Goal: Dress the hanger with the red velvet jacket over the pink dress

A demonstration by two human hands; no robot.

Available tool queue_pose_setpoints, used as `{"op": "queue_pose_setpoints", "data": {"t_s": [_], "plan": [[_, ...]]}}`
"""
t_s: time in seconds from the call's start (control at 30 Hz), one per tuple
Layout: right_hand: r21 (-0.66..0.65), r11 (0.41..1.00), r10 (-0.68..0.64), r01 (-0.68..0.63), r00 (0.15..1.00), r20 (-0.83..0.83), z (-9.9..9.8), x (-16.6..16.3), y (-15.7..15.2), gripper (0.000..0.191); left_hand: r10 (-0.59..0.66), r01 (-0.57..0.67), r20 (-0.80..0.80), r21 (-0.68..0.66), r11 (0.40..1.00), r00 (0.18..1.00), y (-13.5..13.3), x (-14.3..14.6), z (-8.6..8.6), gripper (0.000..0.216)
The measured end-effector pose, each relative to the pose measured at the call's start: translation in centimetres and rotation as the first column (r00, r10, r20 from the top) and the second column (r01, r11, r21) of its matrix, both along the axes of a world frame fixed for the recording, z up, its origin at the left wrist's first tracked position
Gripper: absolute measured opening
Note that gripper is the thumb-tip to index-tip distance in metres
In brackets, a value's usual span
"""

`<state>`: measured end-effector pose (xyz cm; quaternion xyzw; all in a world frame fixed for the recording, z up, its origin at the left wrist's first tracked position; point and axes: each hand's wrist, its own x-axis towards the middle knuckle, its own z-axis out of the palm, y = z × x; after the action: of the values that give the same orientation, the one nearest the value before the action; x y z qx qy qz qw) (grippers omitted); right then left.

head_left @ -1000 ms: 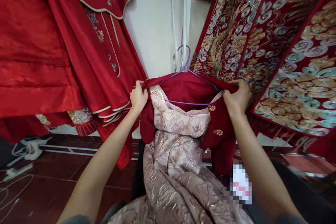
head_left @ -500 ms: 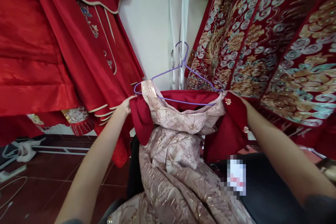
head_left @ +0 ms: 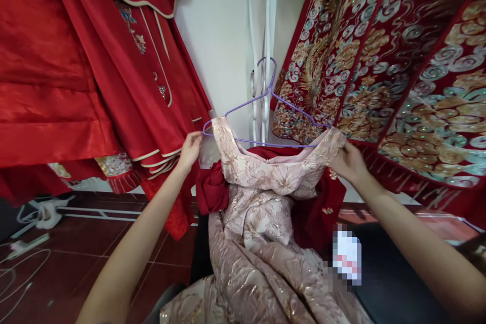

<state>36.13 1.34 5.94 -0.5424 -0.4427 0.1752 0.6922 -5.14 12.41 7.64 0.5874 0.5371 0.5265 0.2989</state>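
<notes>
A purple hanger (head_left: 246,104) carries a pale pink and gold brocade dress (head_left: 266,174) by its shoulder straps. My left hand (head_left: 191,152) pinches the left tip of the hanger, just outside the left strap. My right hand (head_left: 351,163) is closed at the dress's right shoulder strap; its fingertips are partly hidden behind the cloth. A dark red garment (head_left: 212,188) with flower-shaped ornaments hangs bunched behind the dress, below both hands. The lower part of the dress lies in folds toward me.
Red embroidered gowns (head_left: 125,71) hang on the left, and a heavily beaded red and gold garment (head_left: 364,61) on the right. White poles (head_left: 266,20) stand behind the hanger. Cables (head_left: 41,258) lie on the dark red tiled floor (head_left: 94,263). A black surface (head_left: 387,268) is at lower right.
The dark red garment has slid off the hanger's ends and dropped lower behind the dress. My left hand has moved from its cloth to the hanger tip, my right to the dress strap.
</notes>
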Motion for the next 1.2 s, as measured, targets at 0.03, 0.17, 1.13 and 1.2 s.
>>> {"op": "queue_pose_setpoints", "data": {"t_s": [0.03,0.17,1.13,1.2], "plan": [[-0.040,0.994,0.103,-0.105,0.993,-0.053,0.4,0.9,0.3,0.046,0.001,0.022,-0.106,0.212,0.977,0.994,0.3,0.4,1.3,0.033],[-0.086,0.935,0.314,-0.343,0.918,-0.243,1.4,3.1,0.3,0.046,0.106,0.230,-0.558,0.499,0.835,0.823,-0.3,3.3,4.7,0.042],[-0.165,0.950,0.229,-0.265,0.951,-0.208,-6.0,3.5,-4.4,0.028,-0.176,0.155,-0.552,-0.085,0.984,0.815,-1.5,1.6,-2.2,0.022],[-0.197,0.944,0.236,-0.266,0.958,-0.166,-6.5,3.4,-5.1,0.028,-0.364,0.327,-0.239,-0.178,0.928,0.900,-1.9,1.8,-3.4,0.023]]}}
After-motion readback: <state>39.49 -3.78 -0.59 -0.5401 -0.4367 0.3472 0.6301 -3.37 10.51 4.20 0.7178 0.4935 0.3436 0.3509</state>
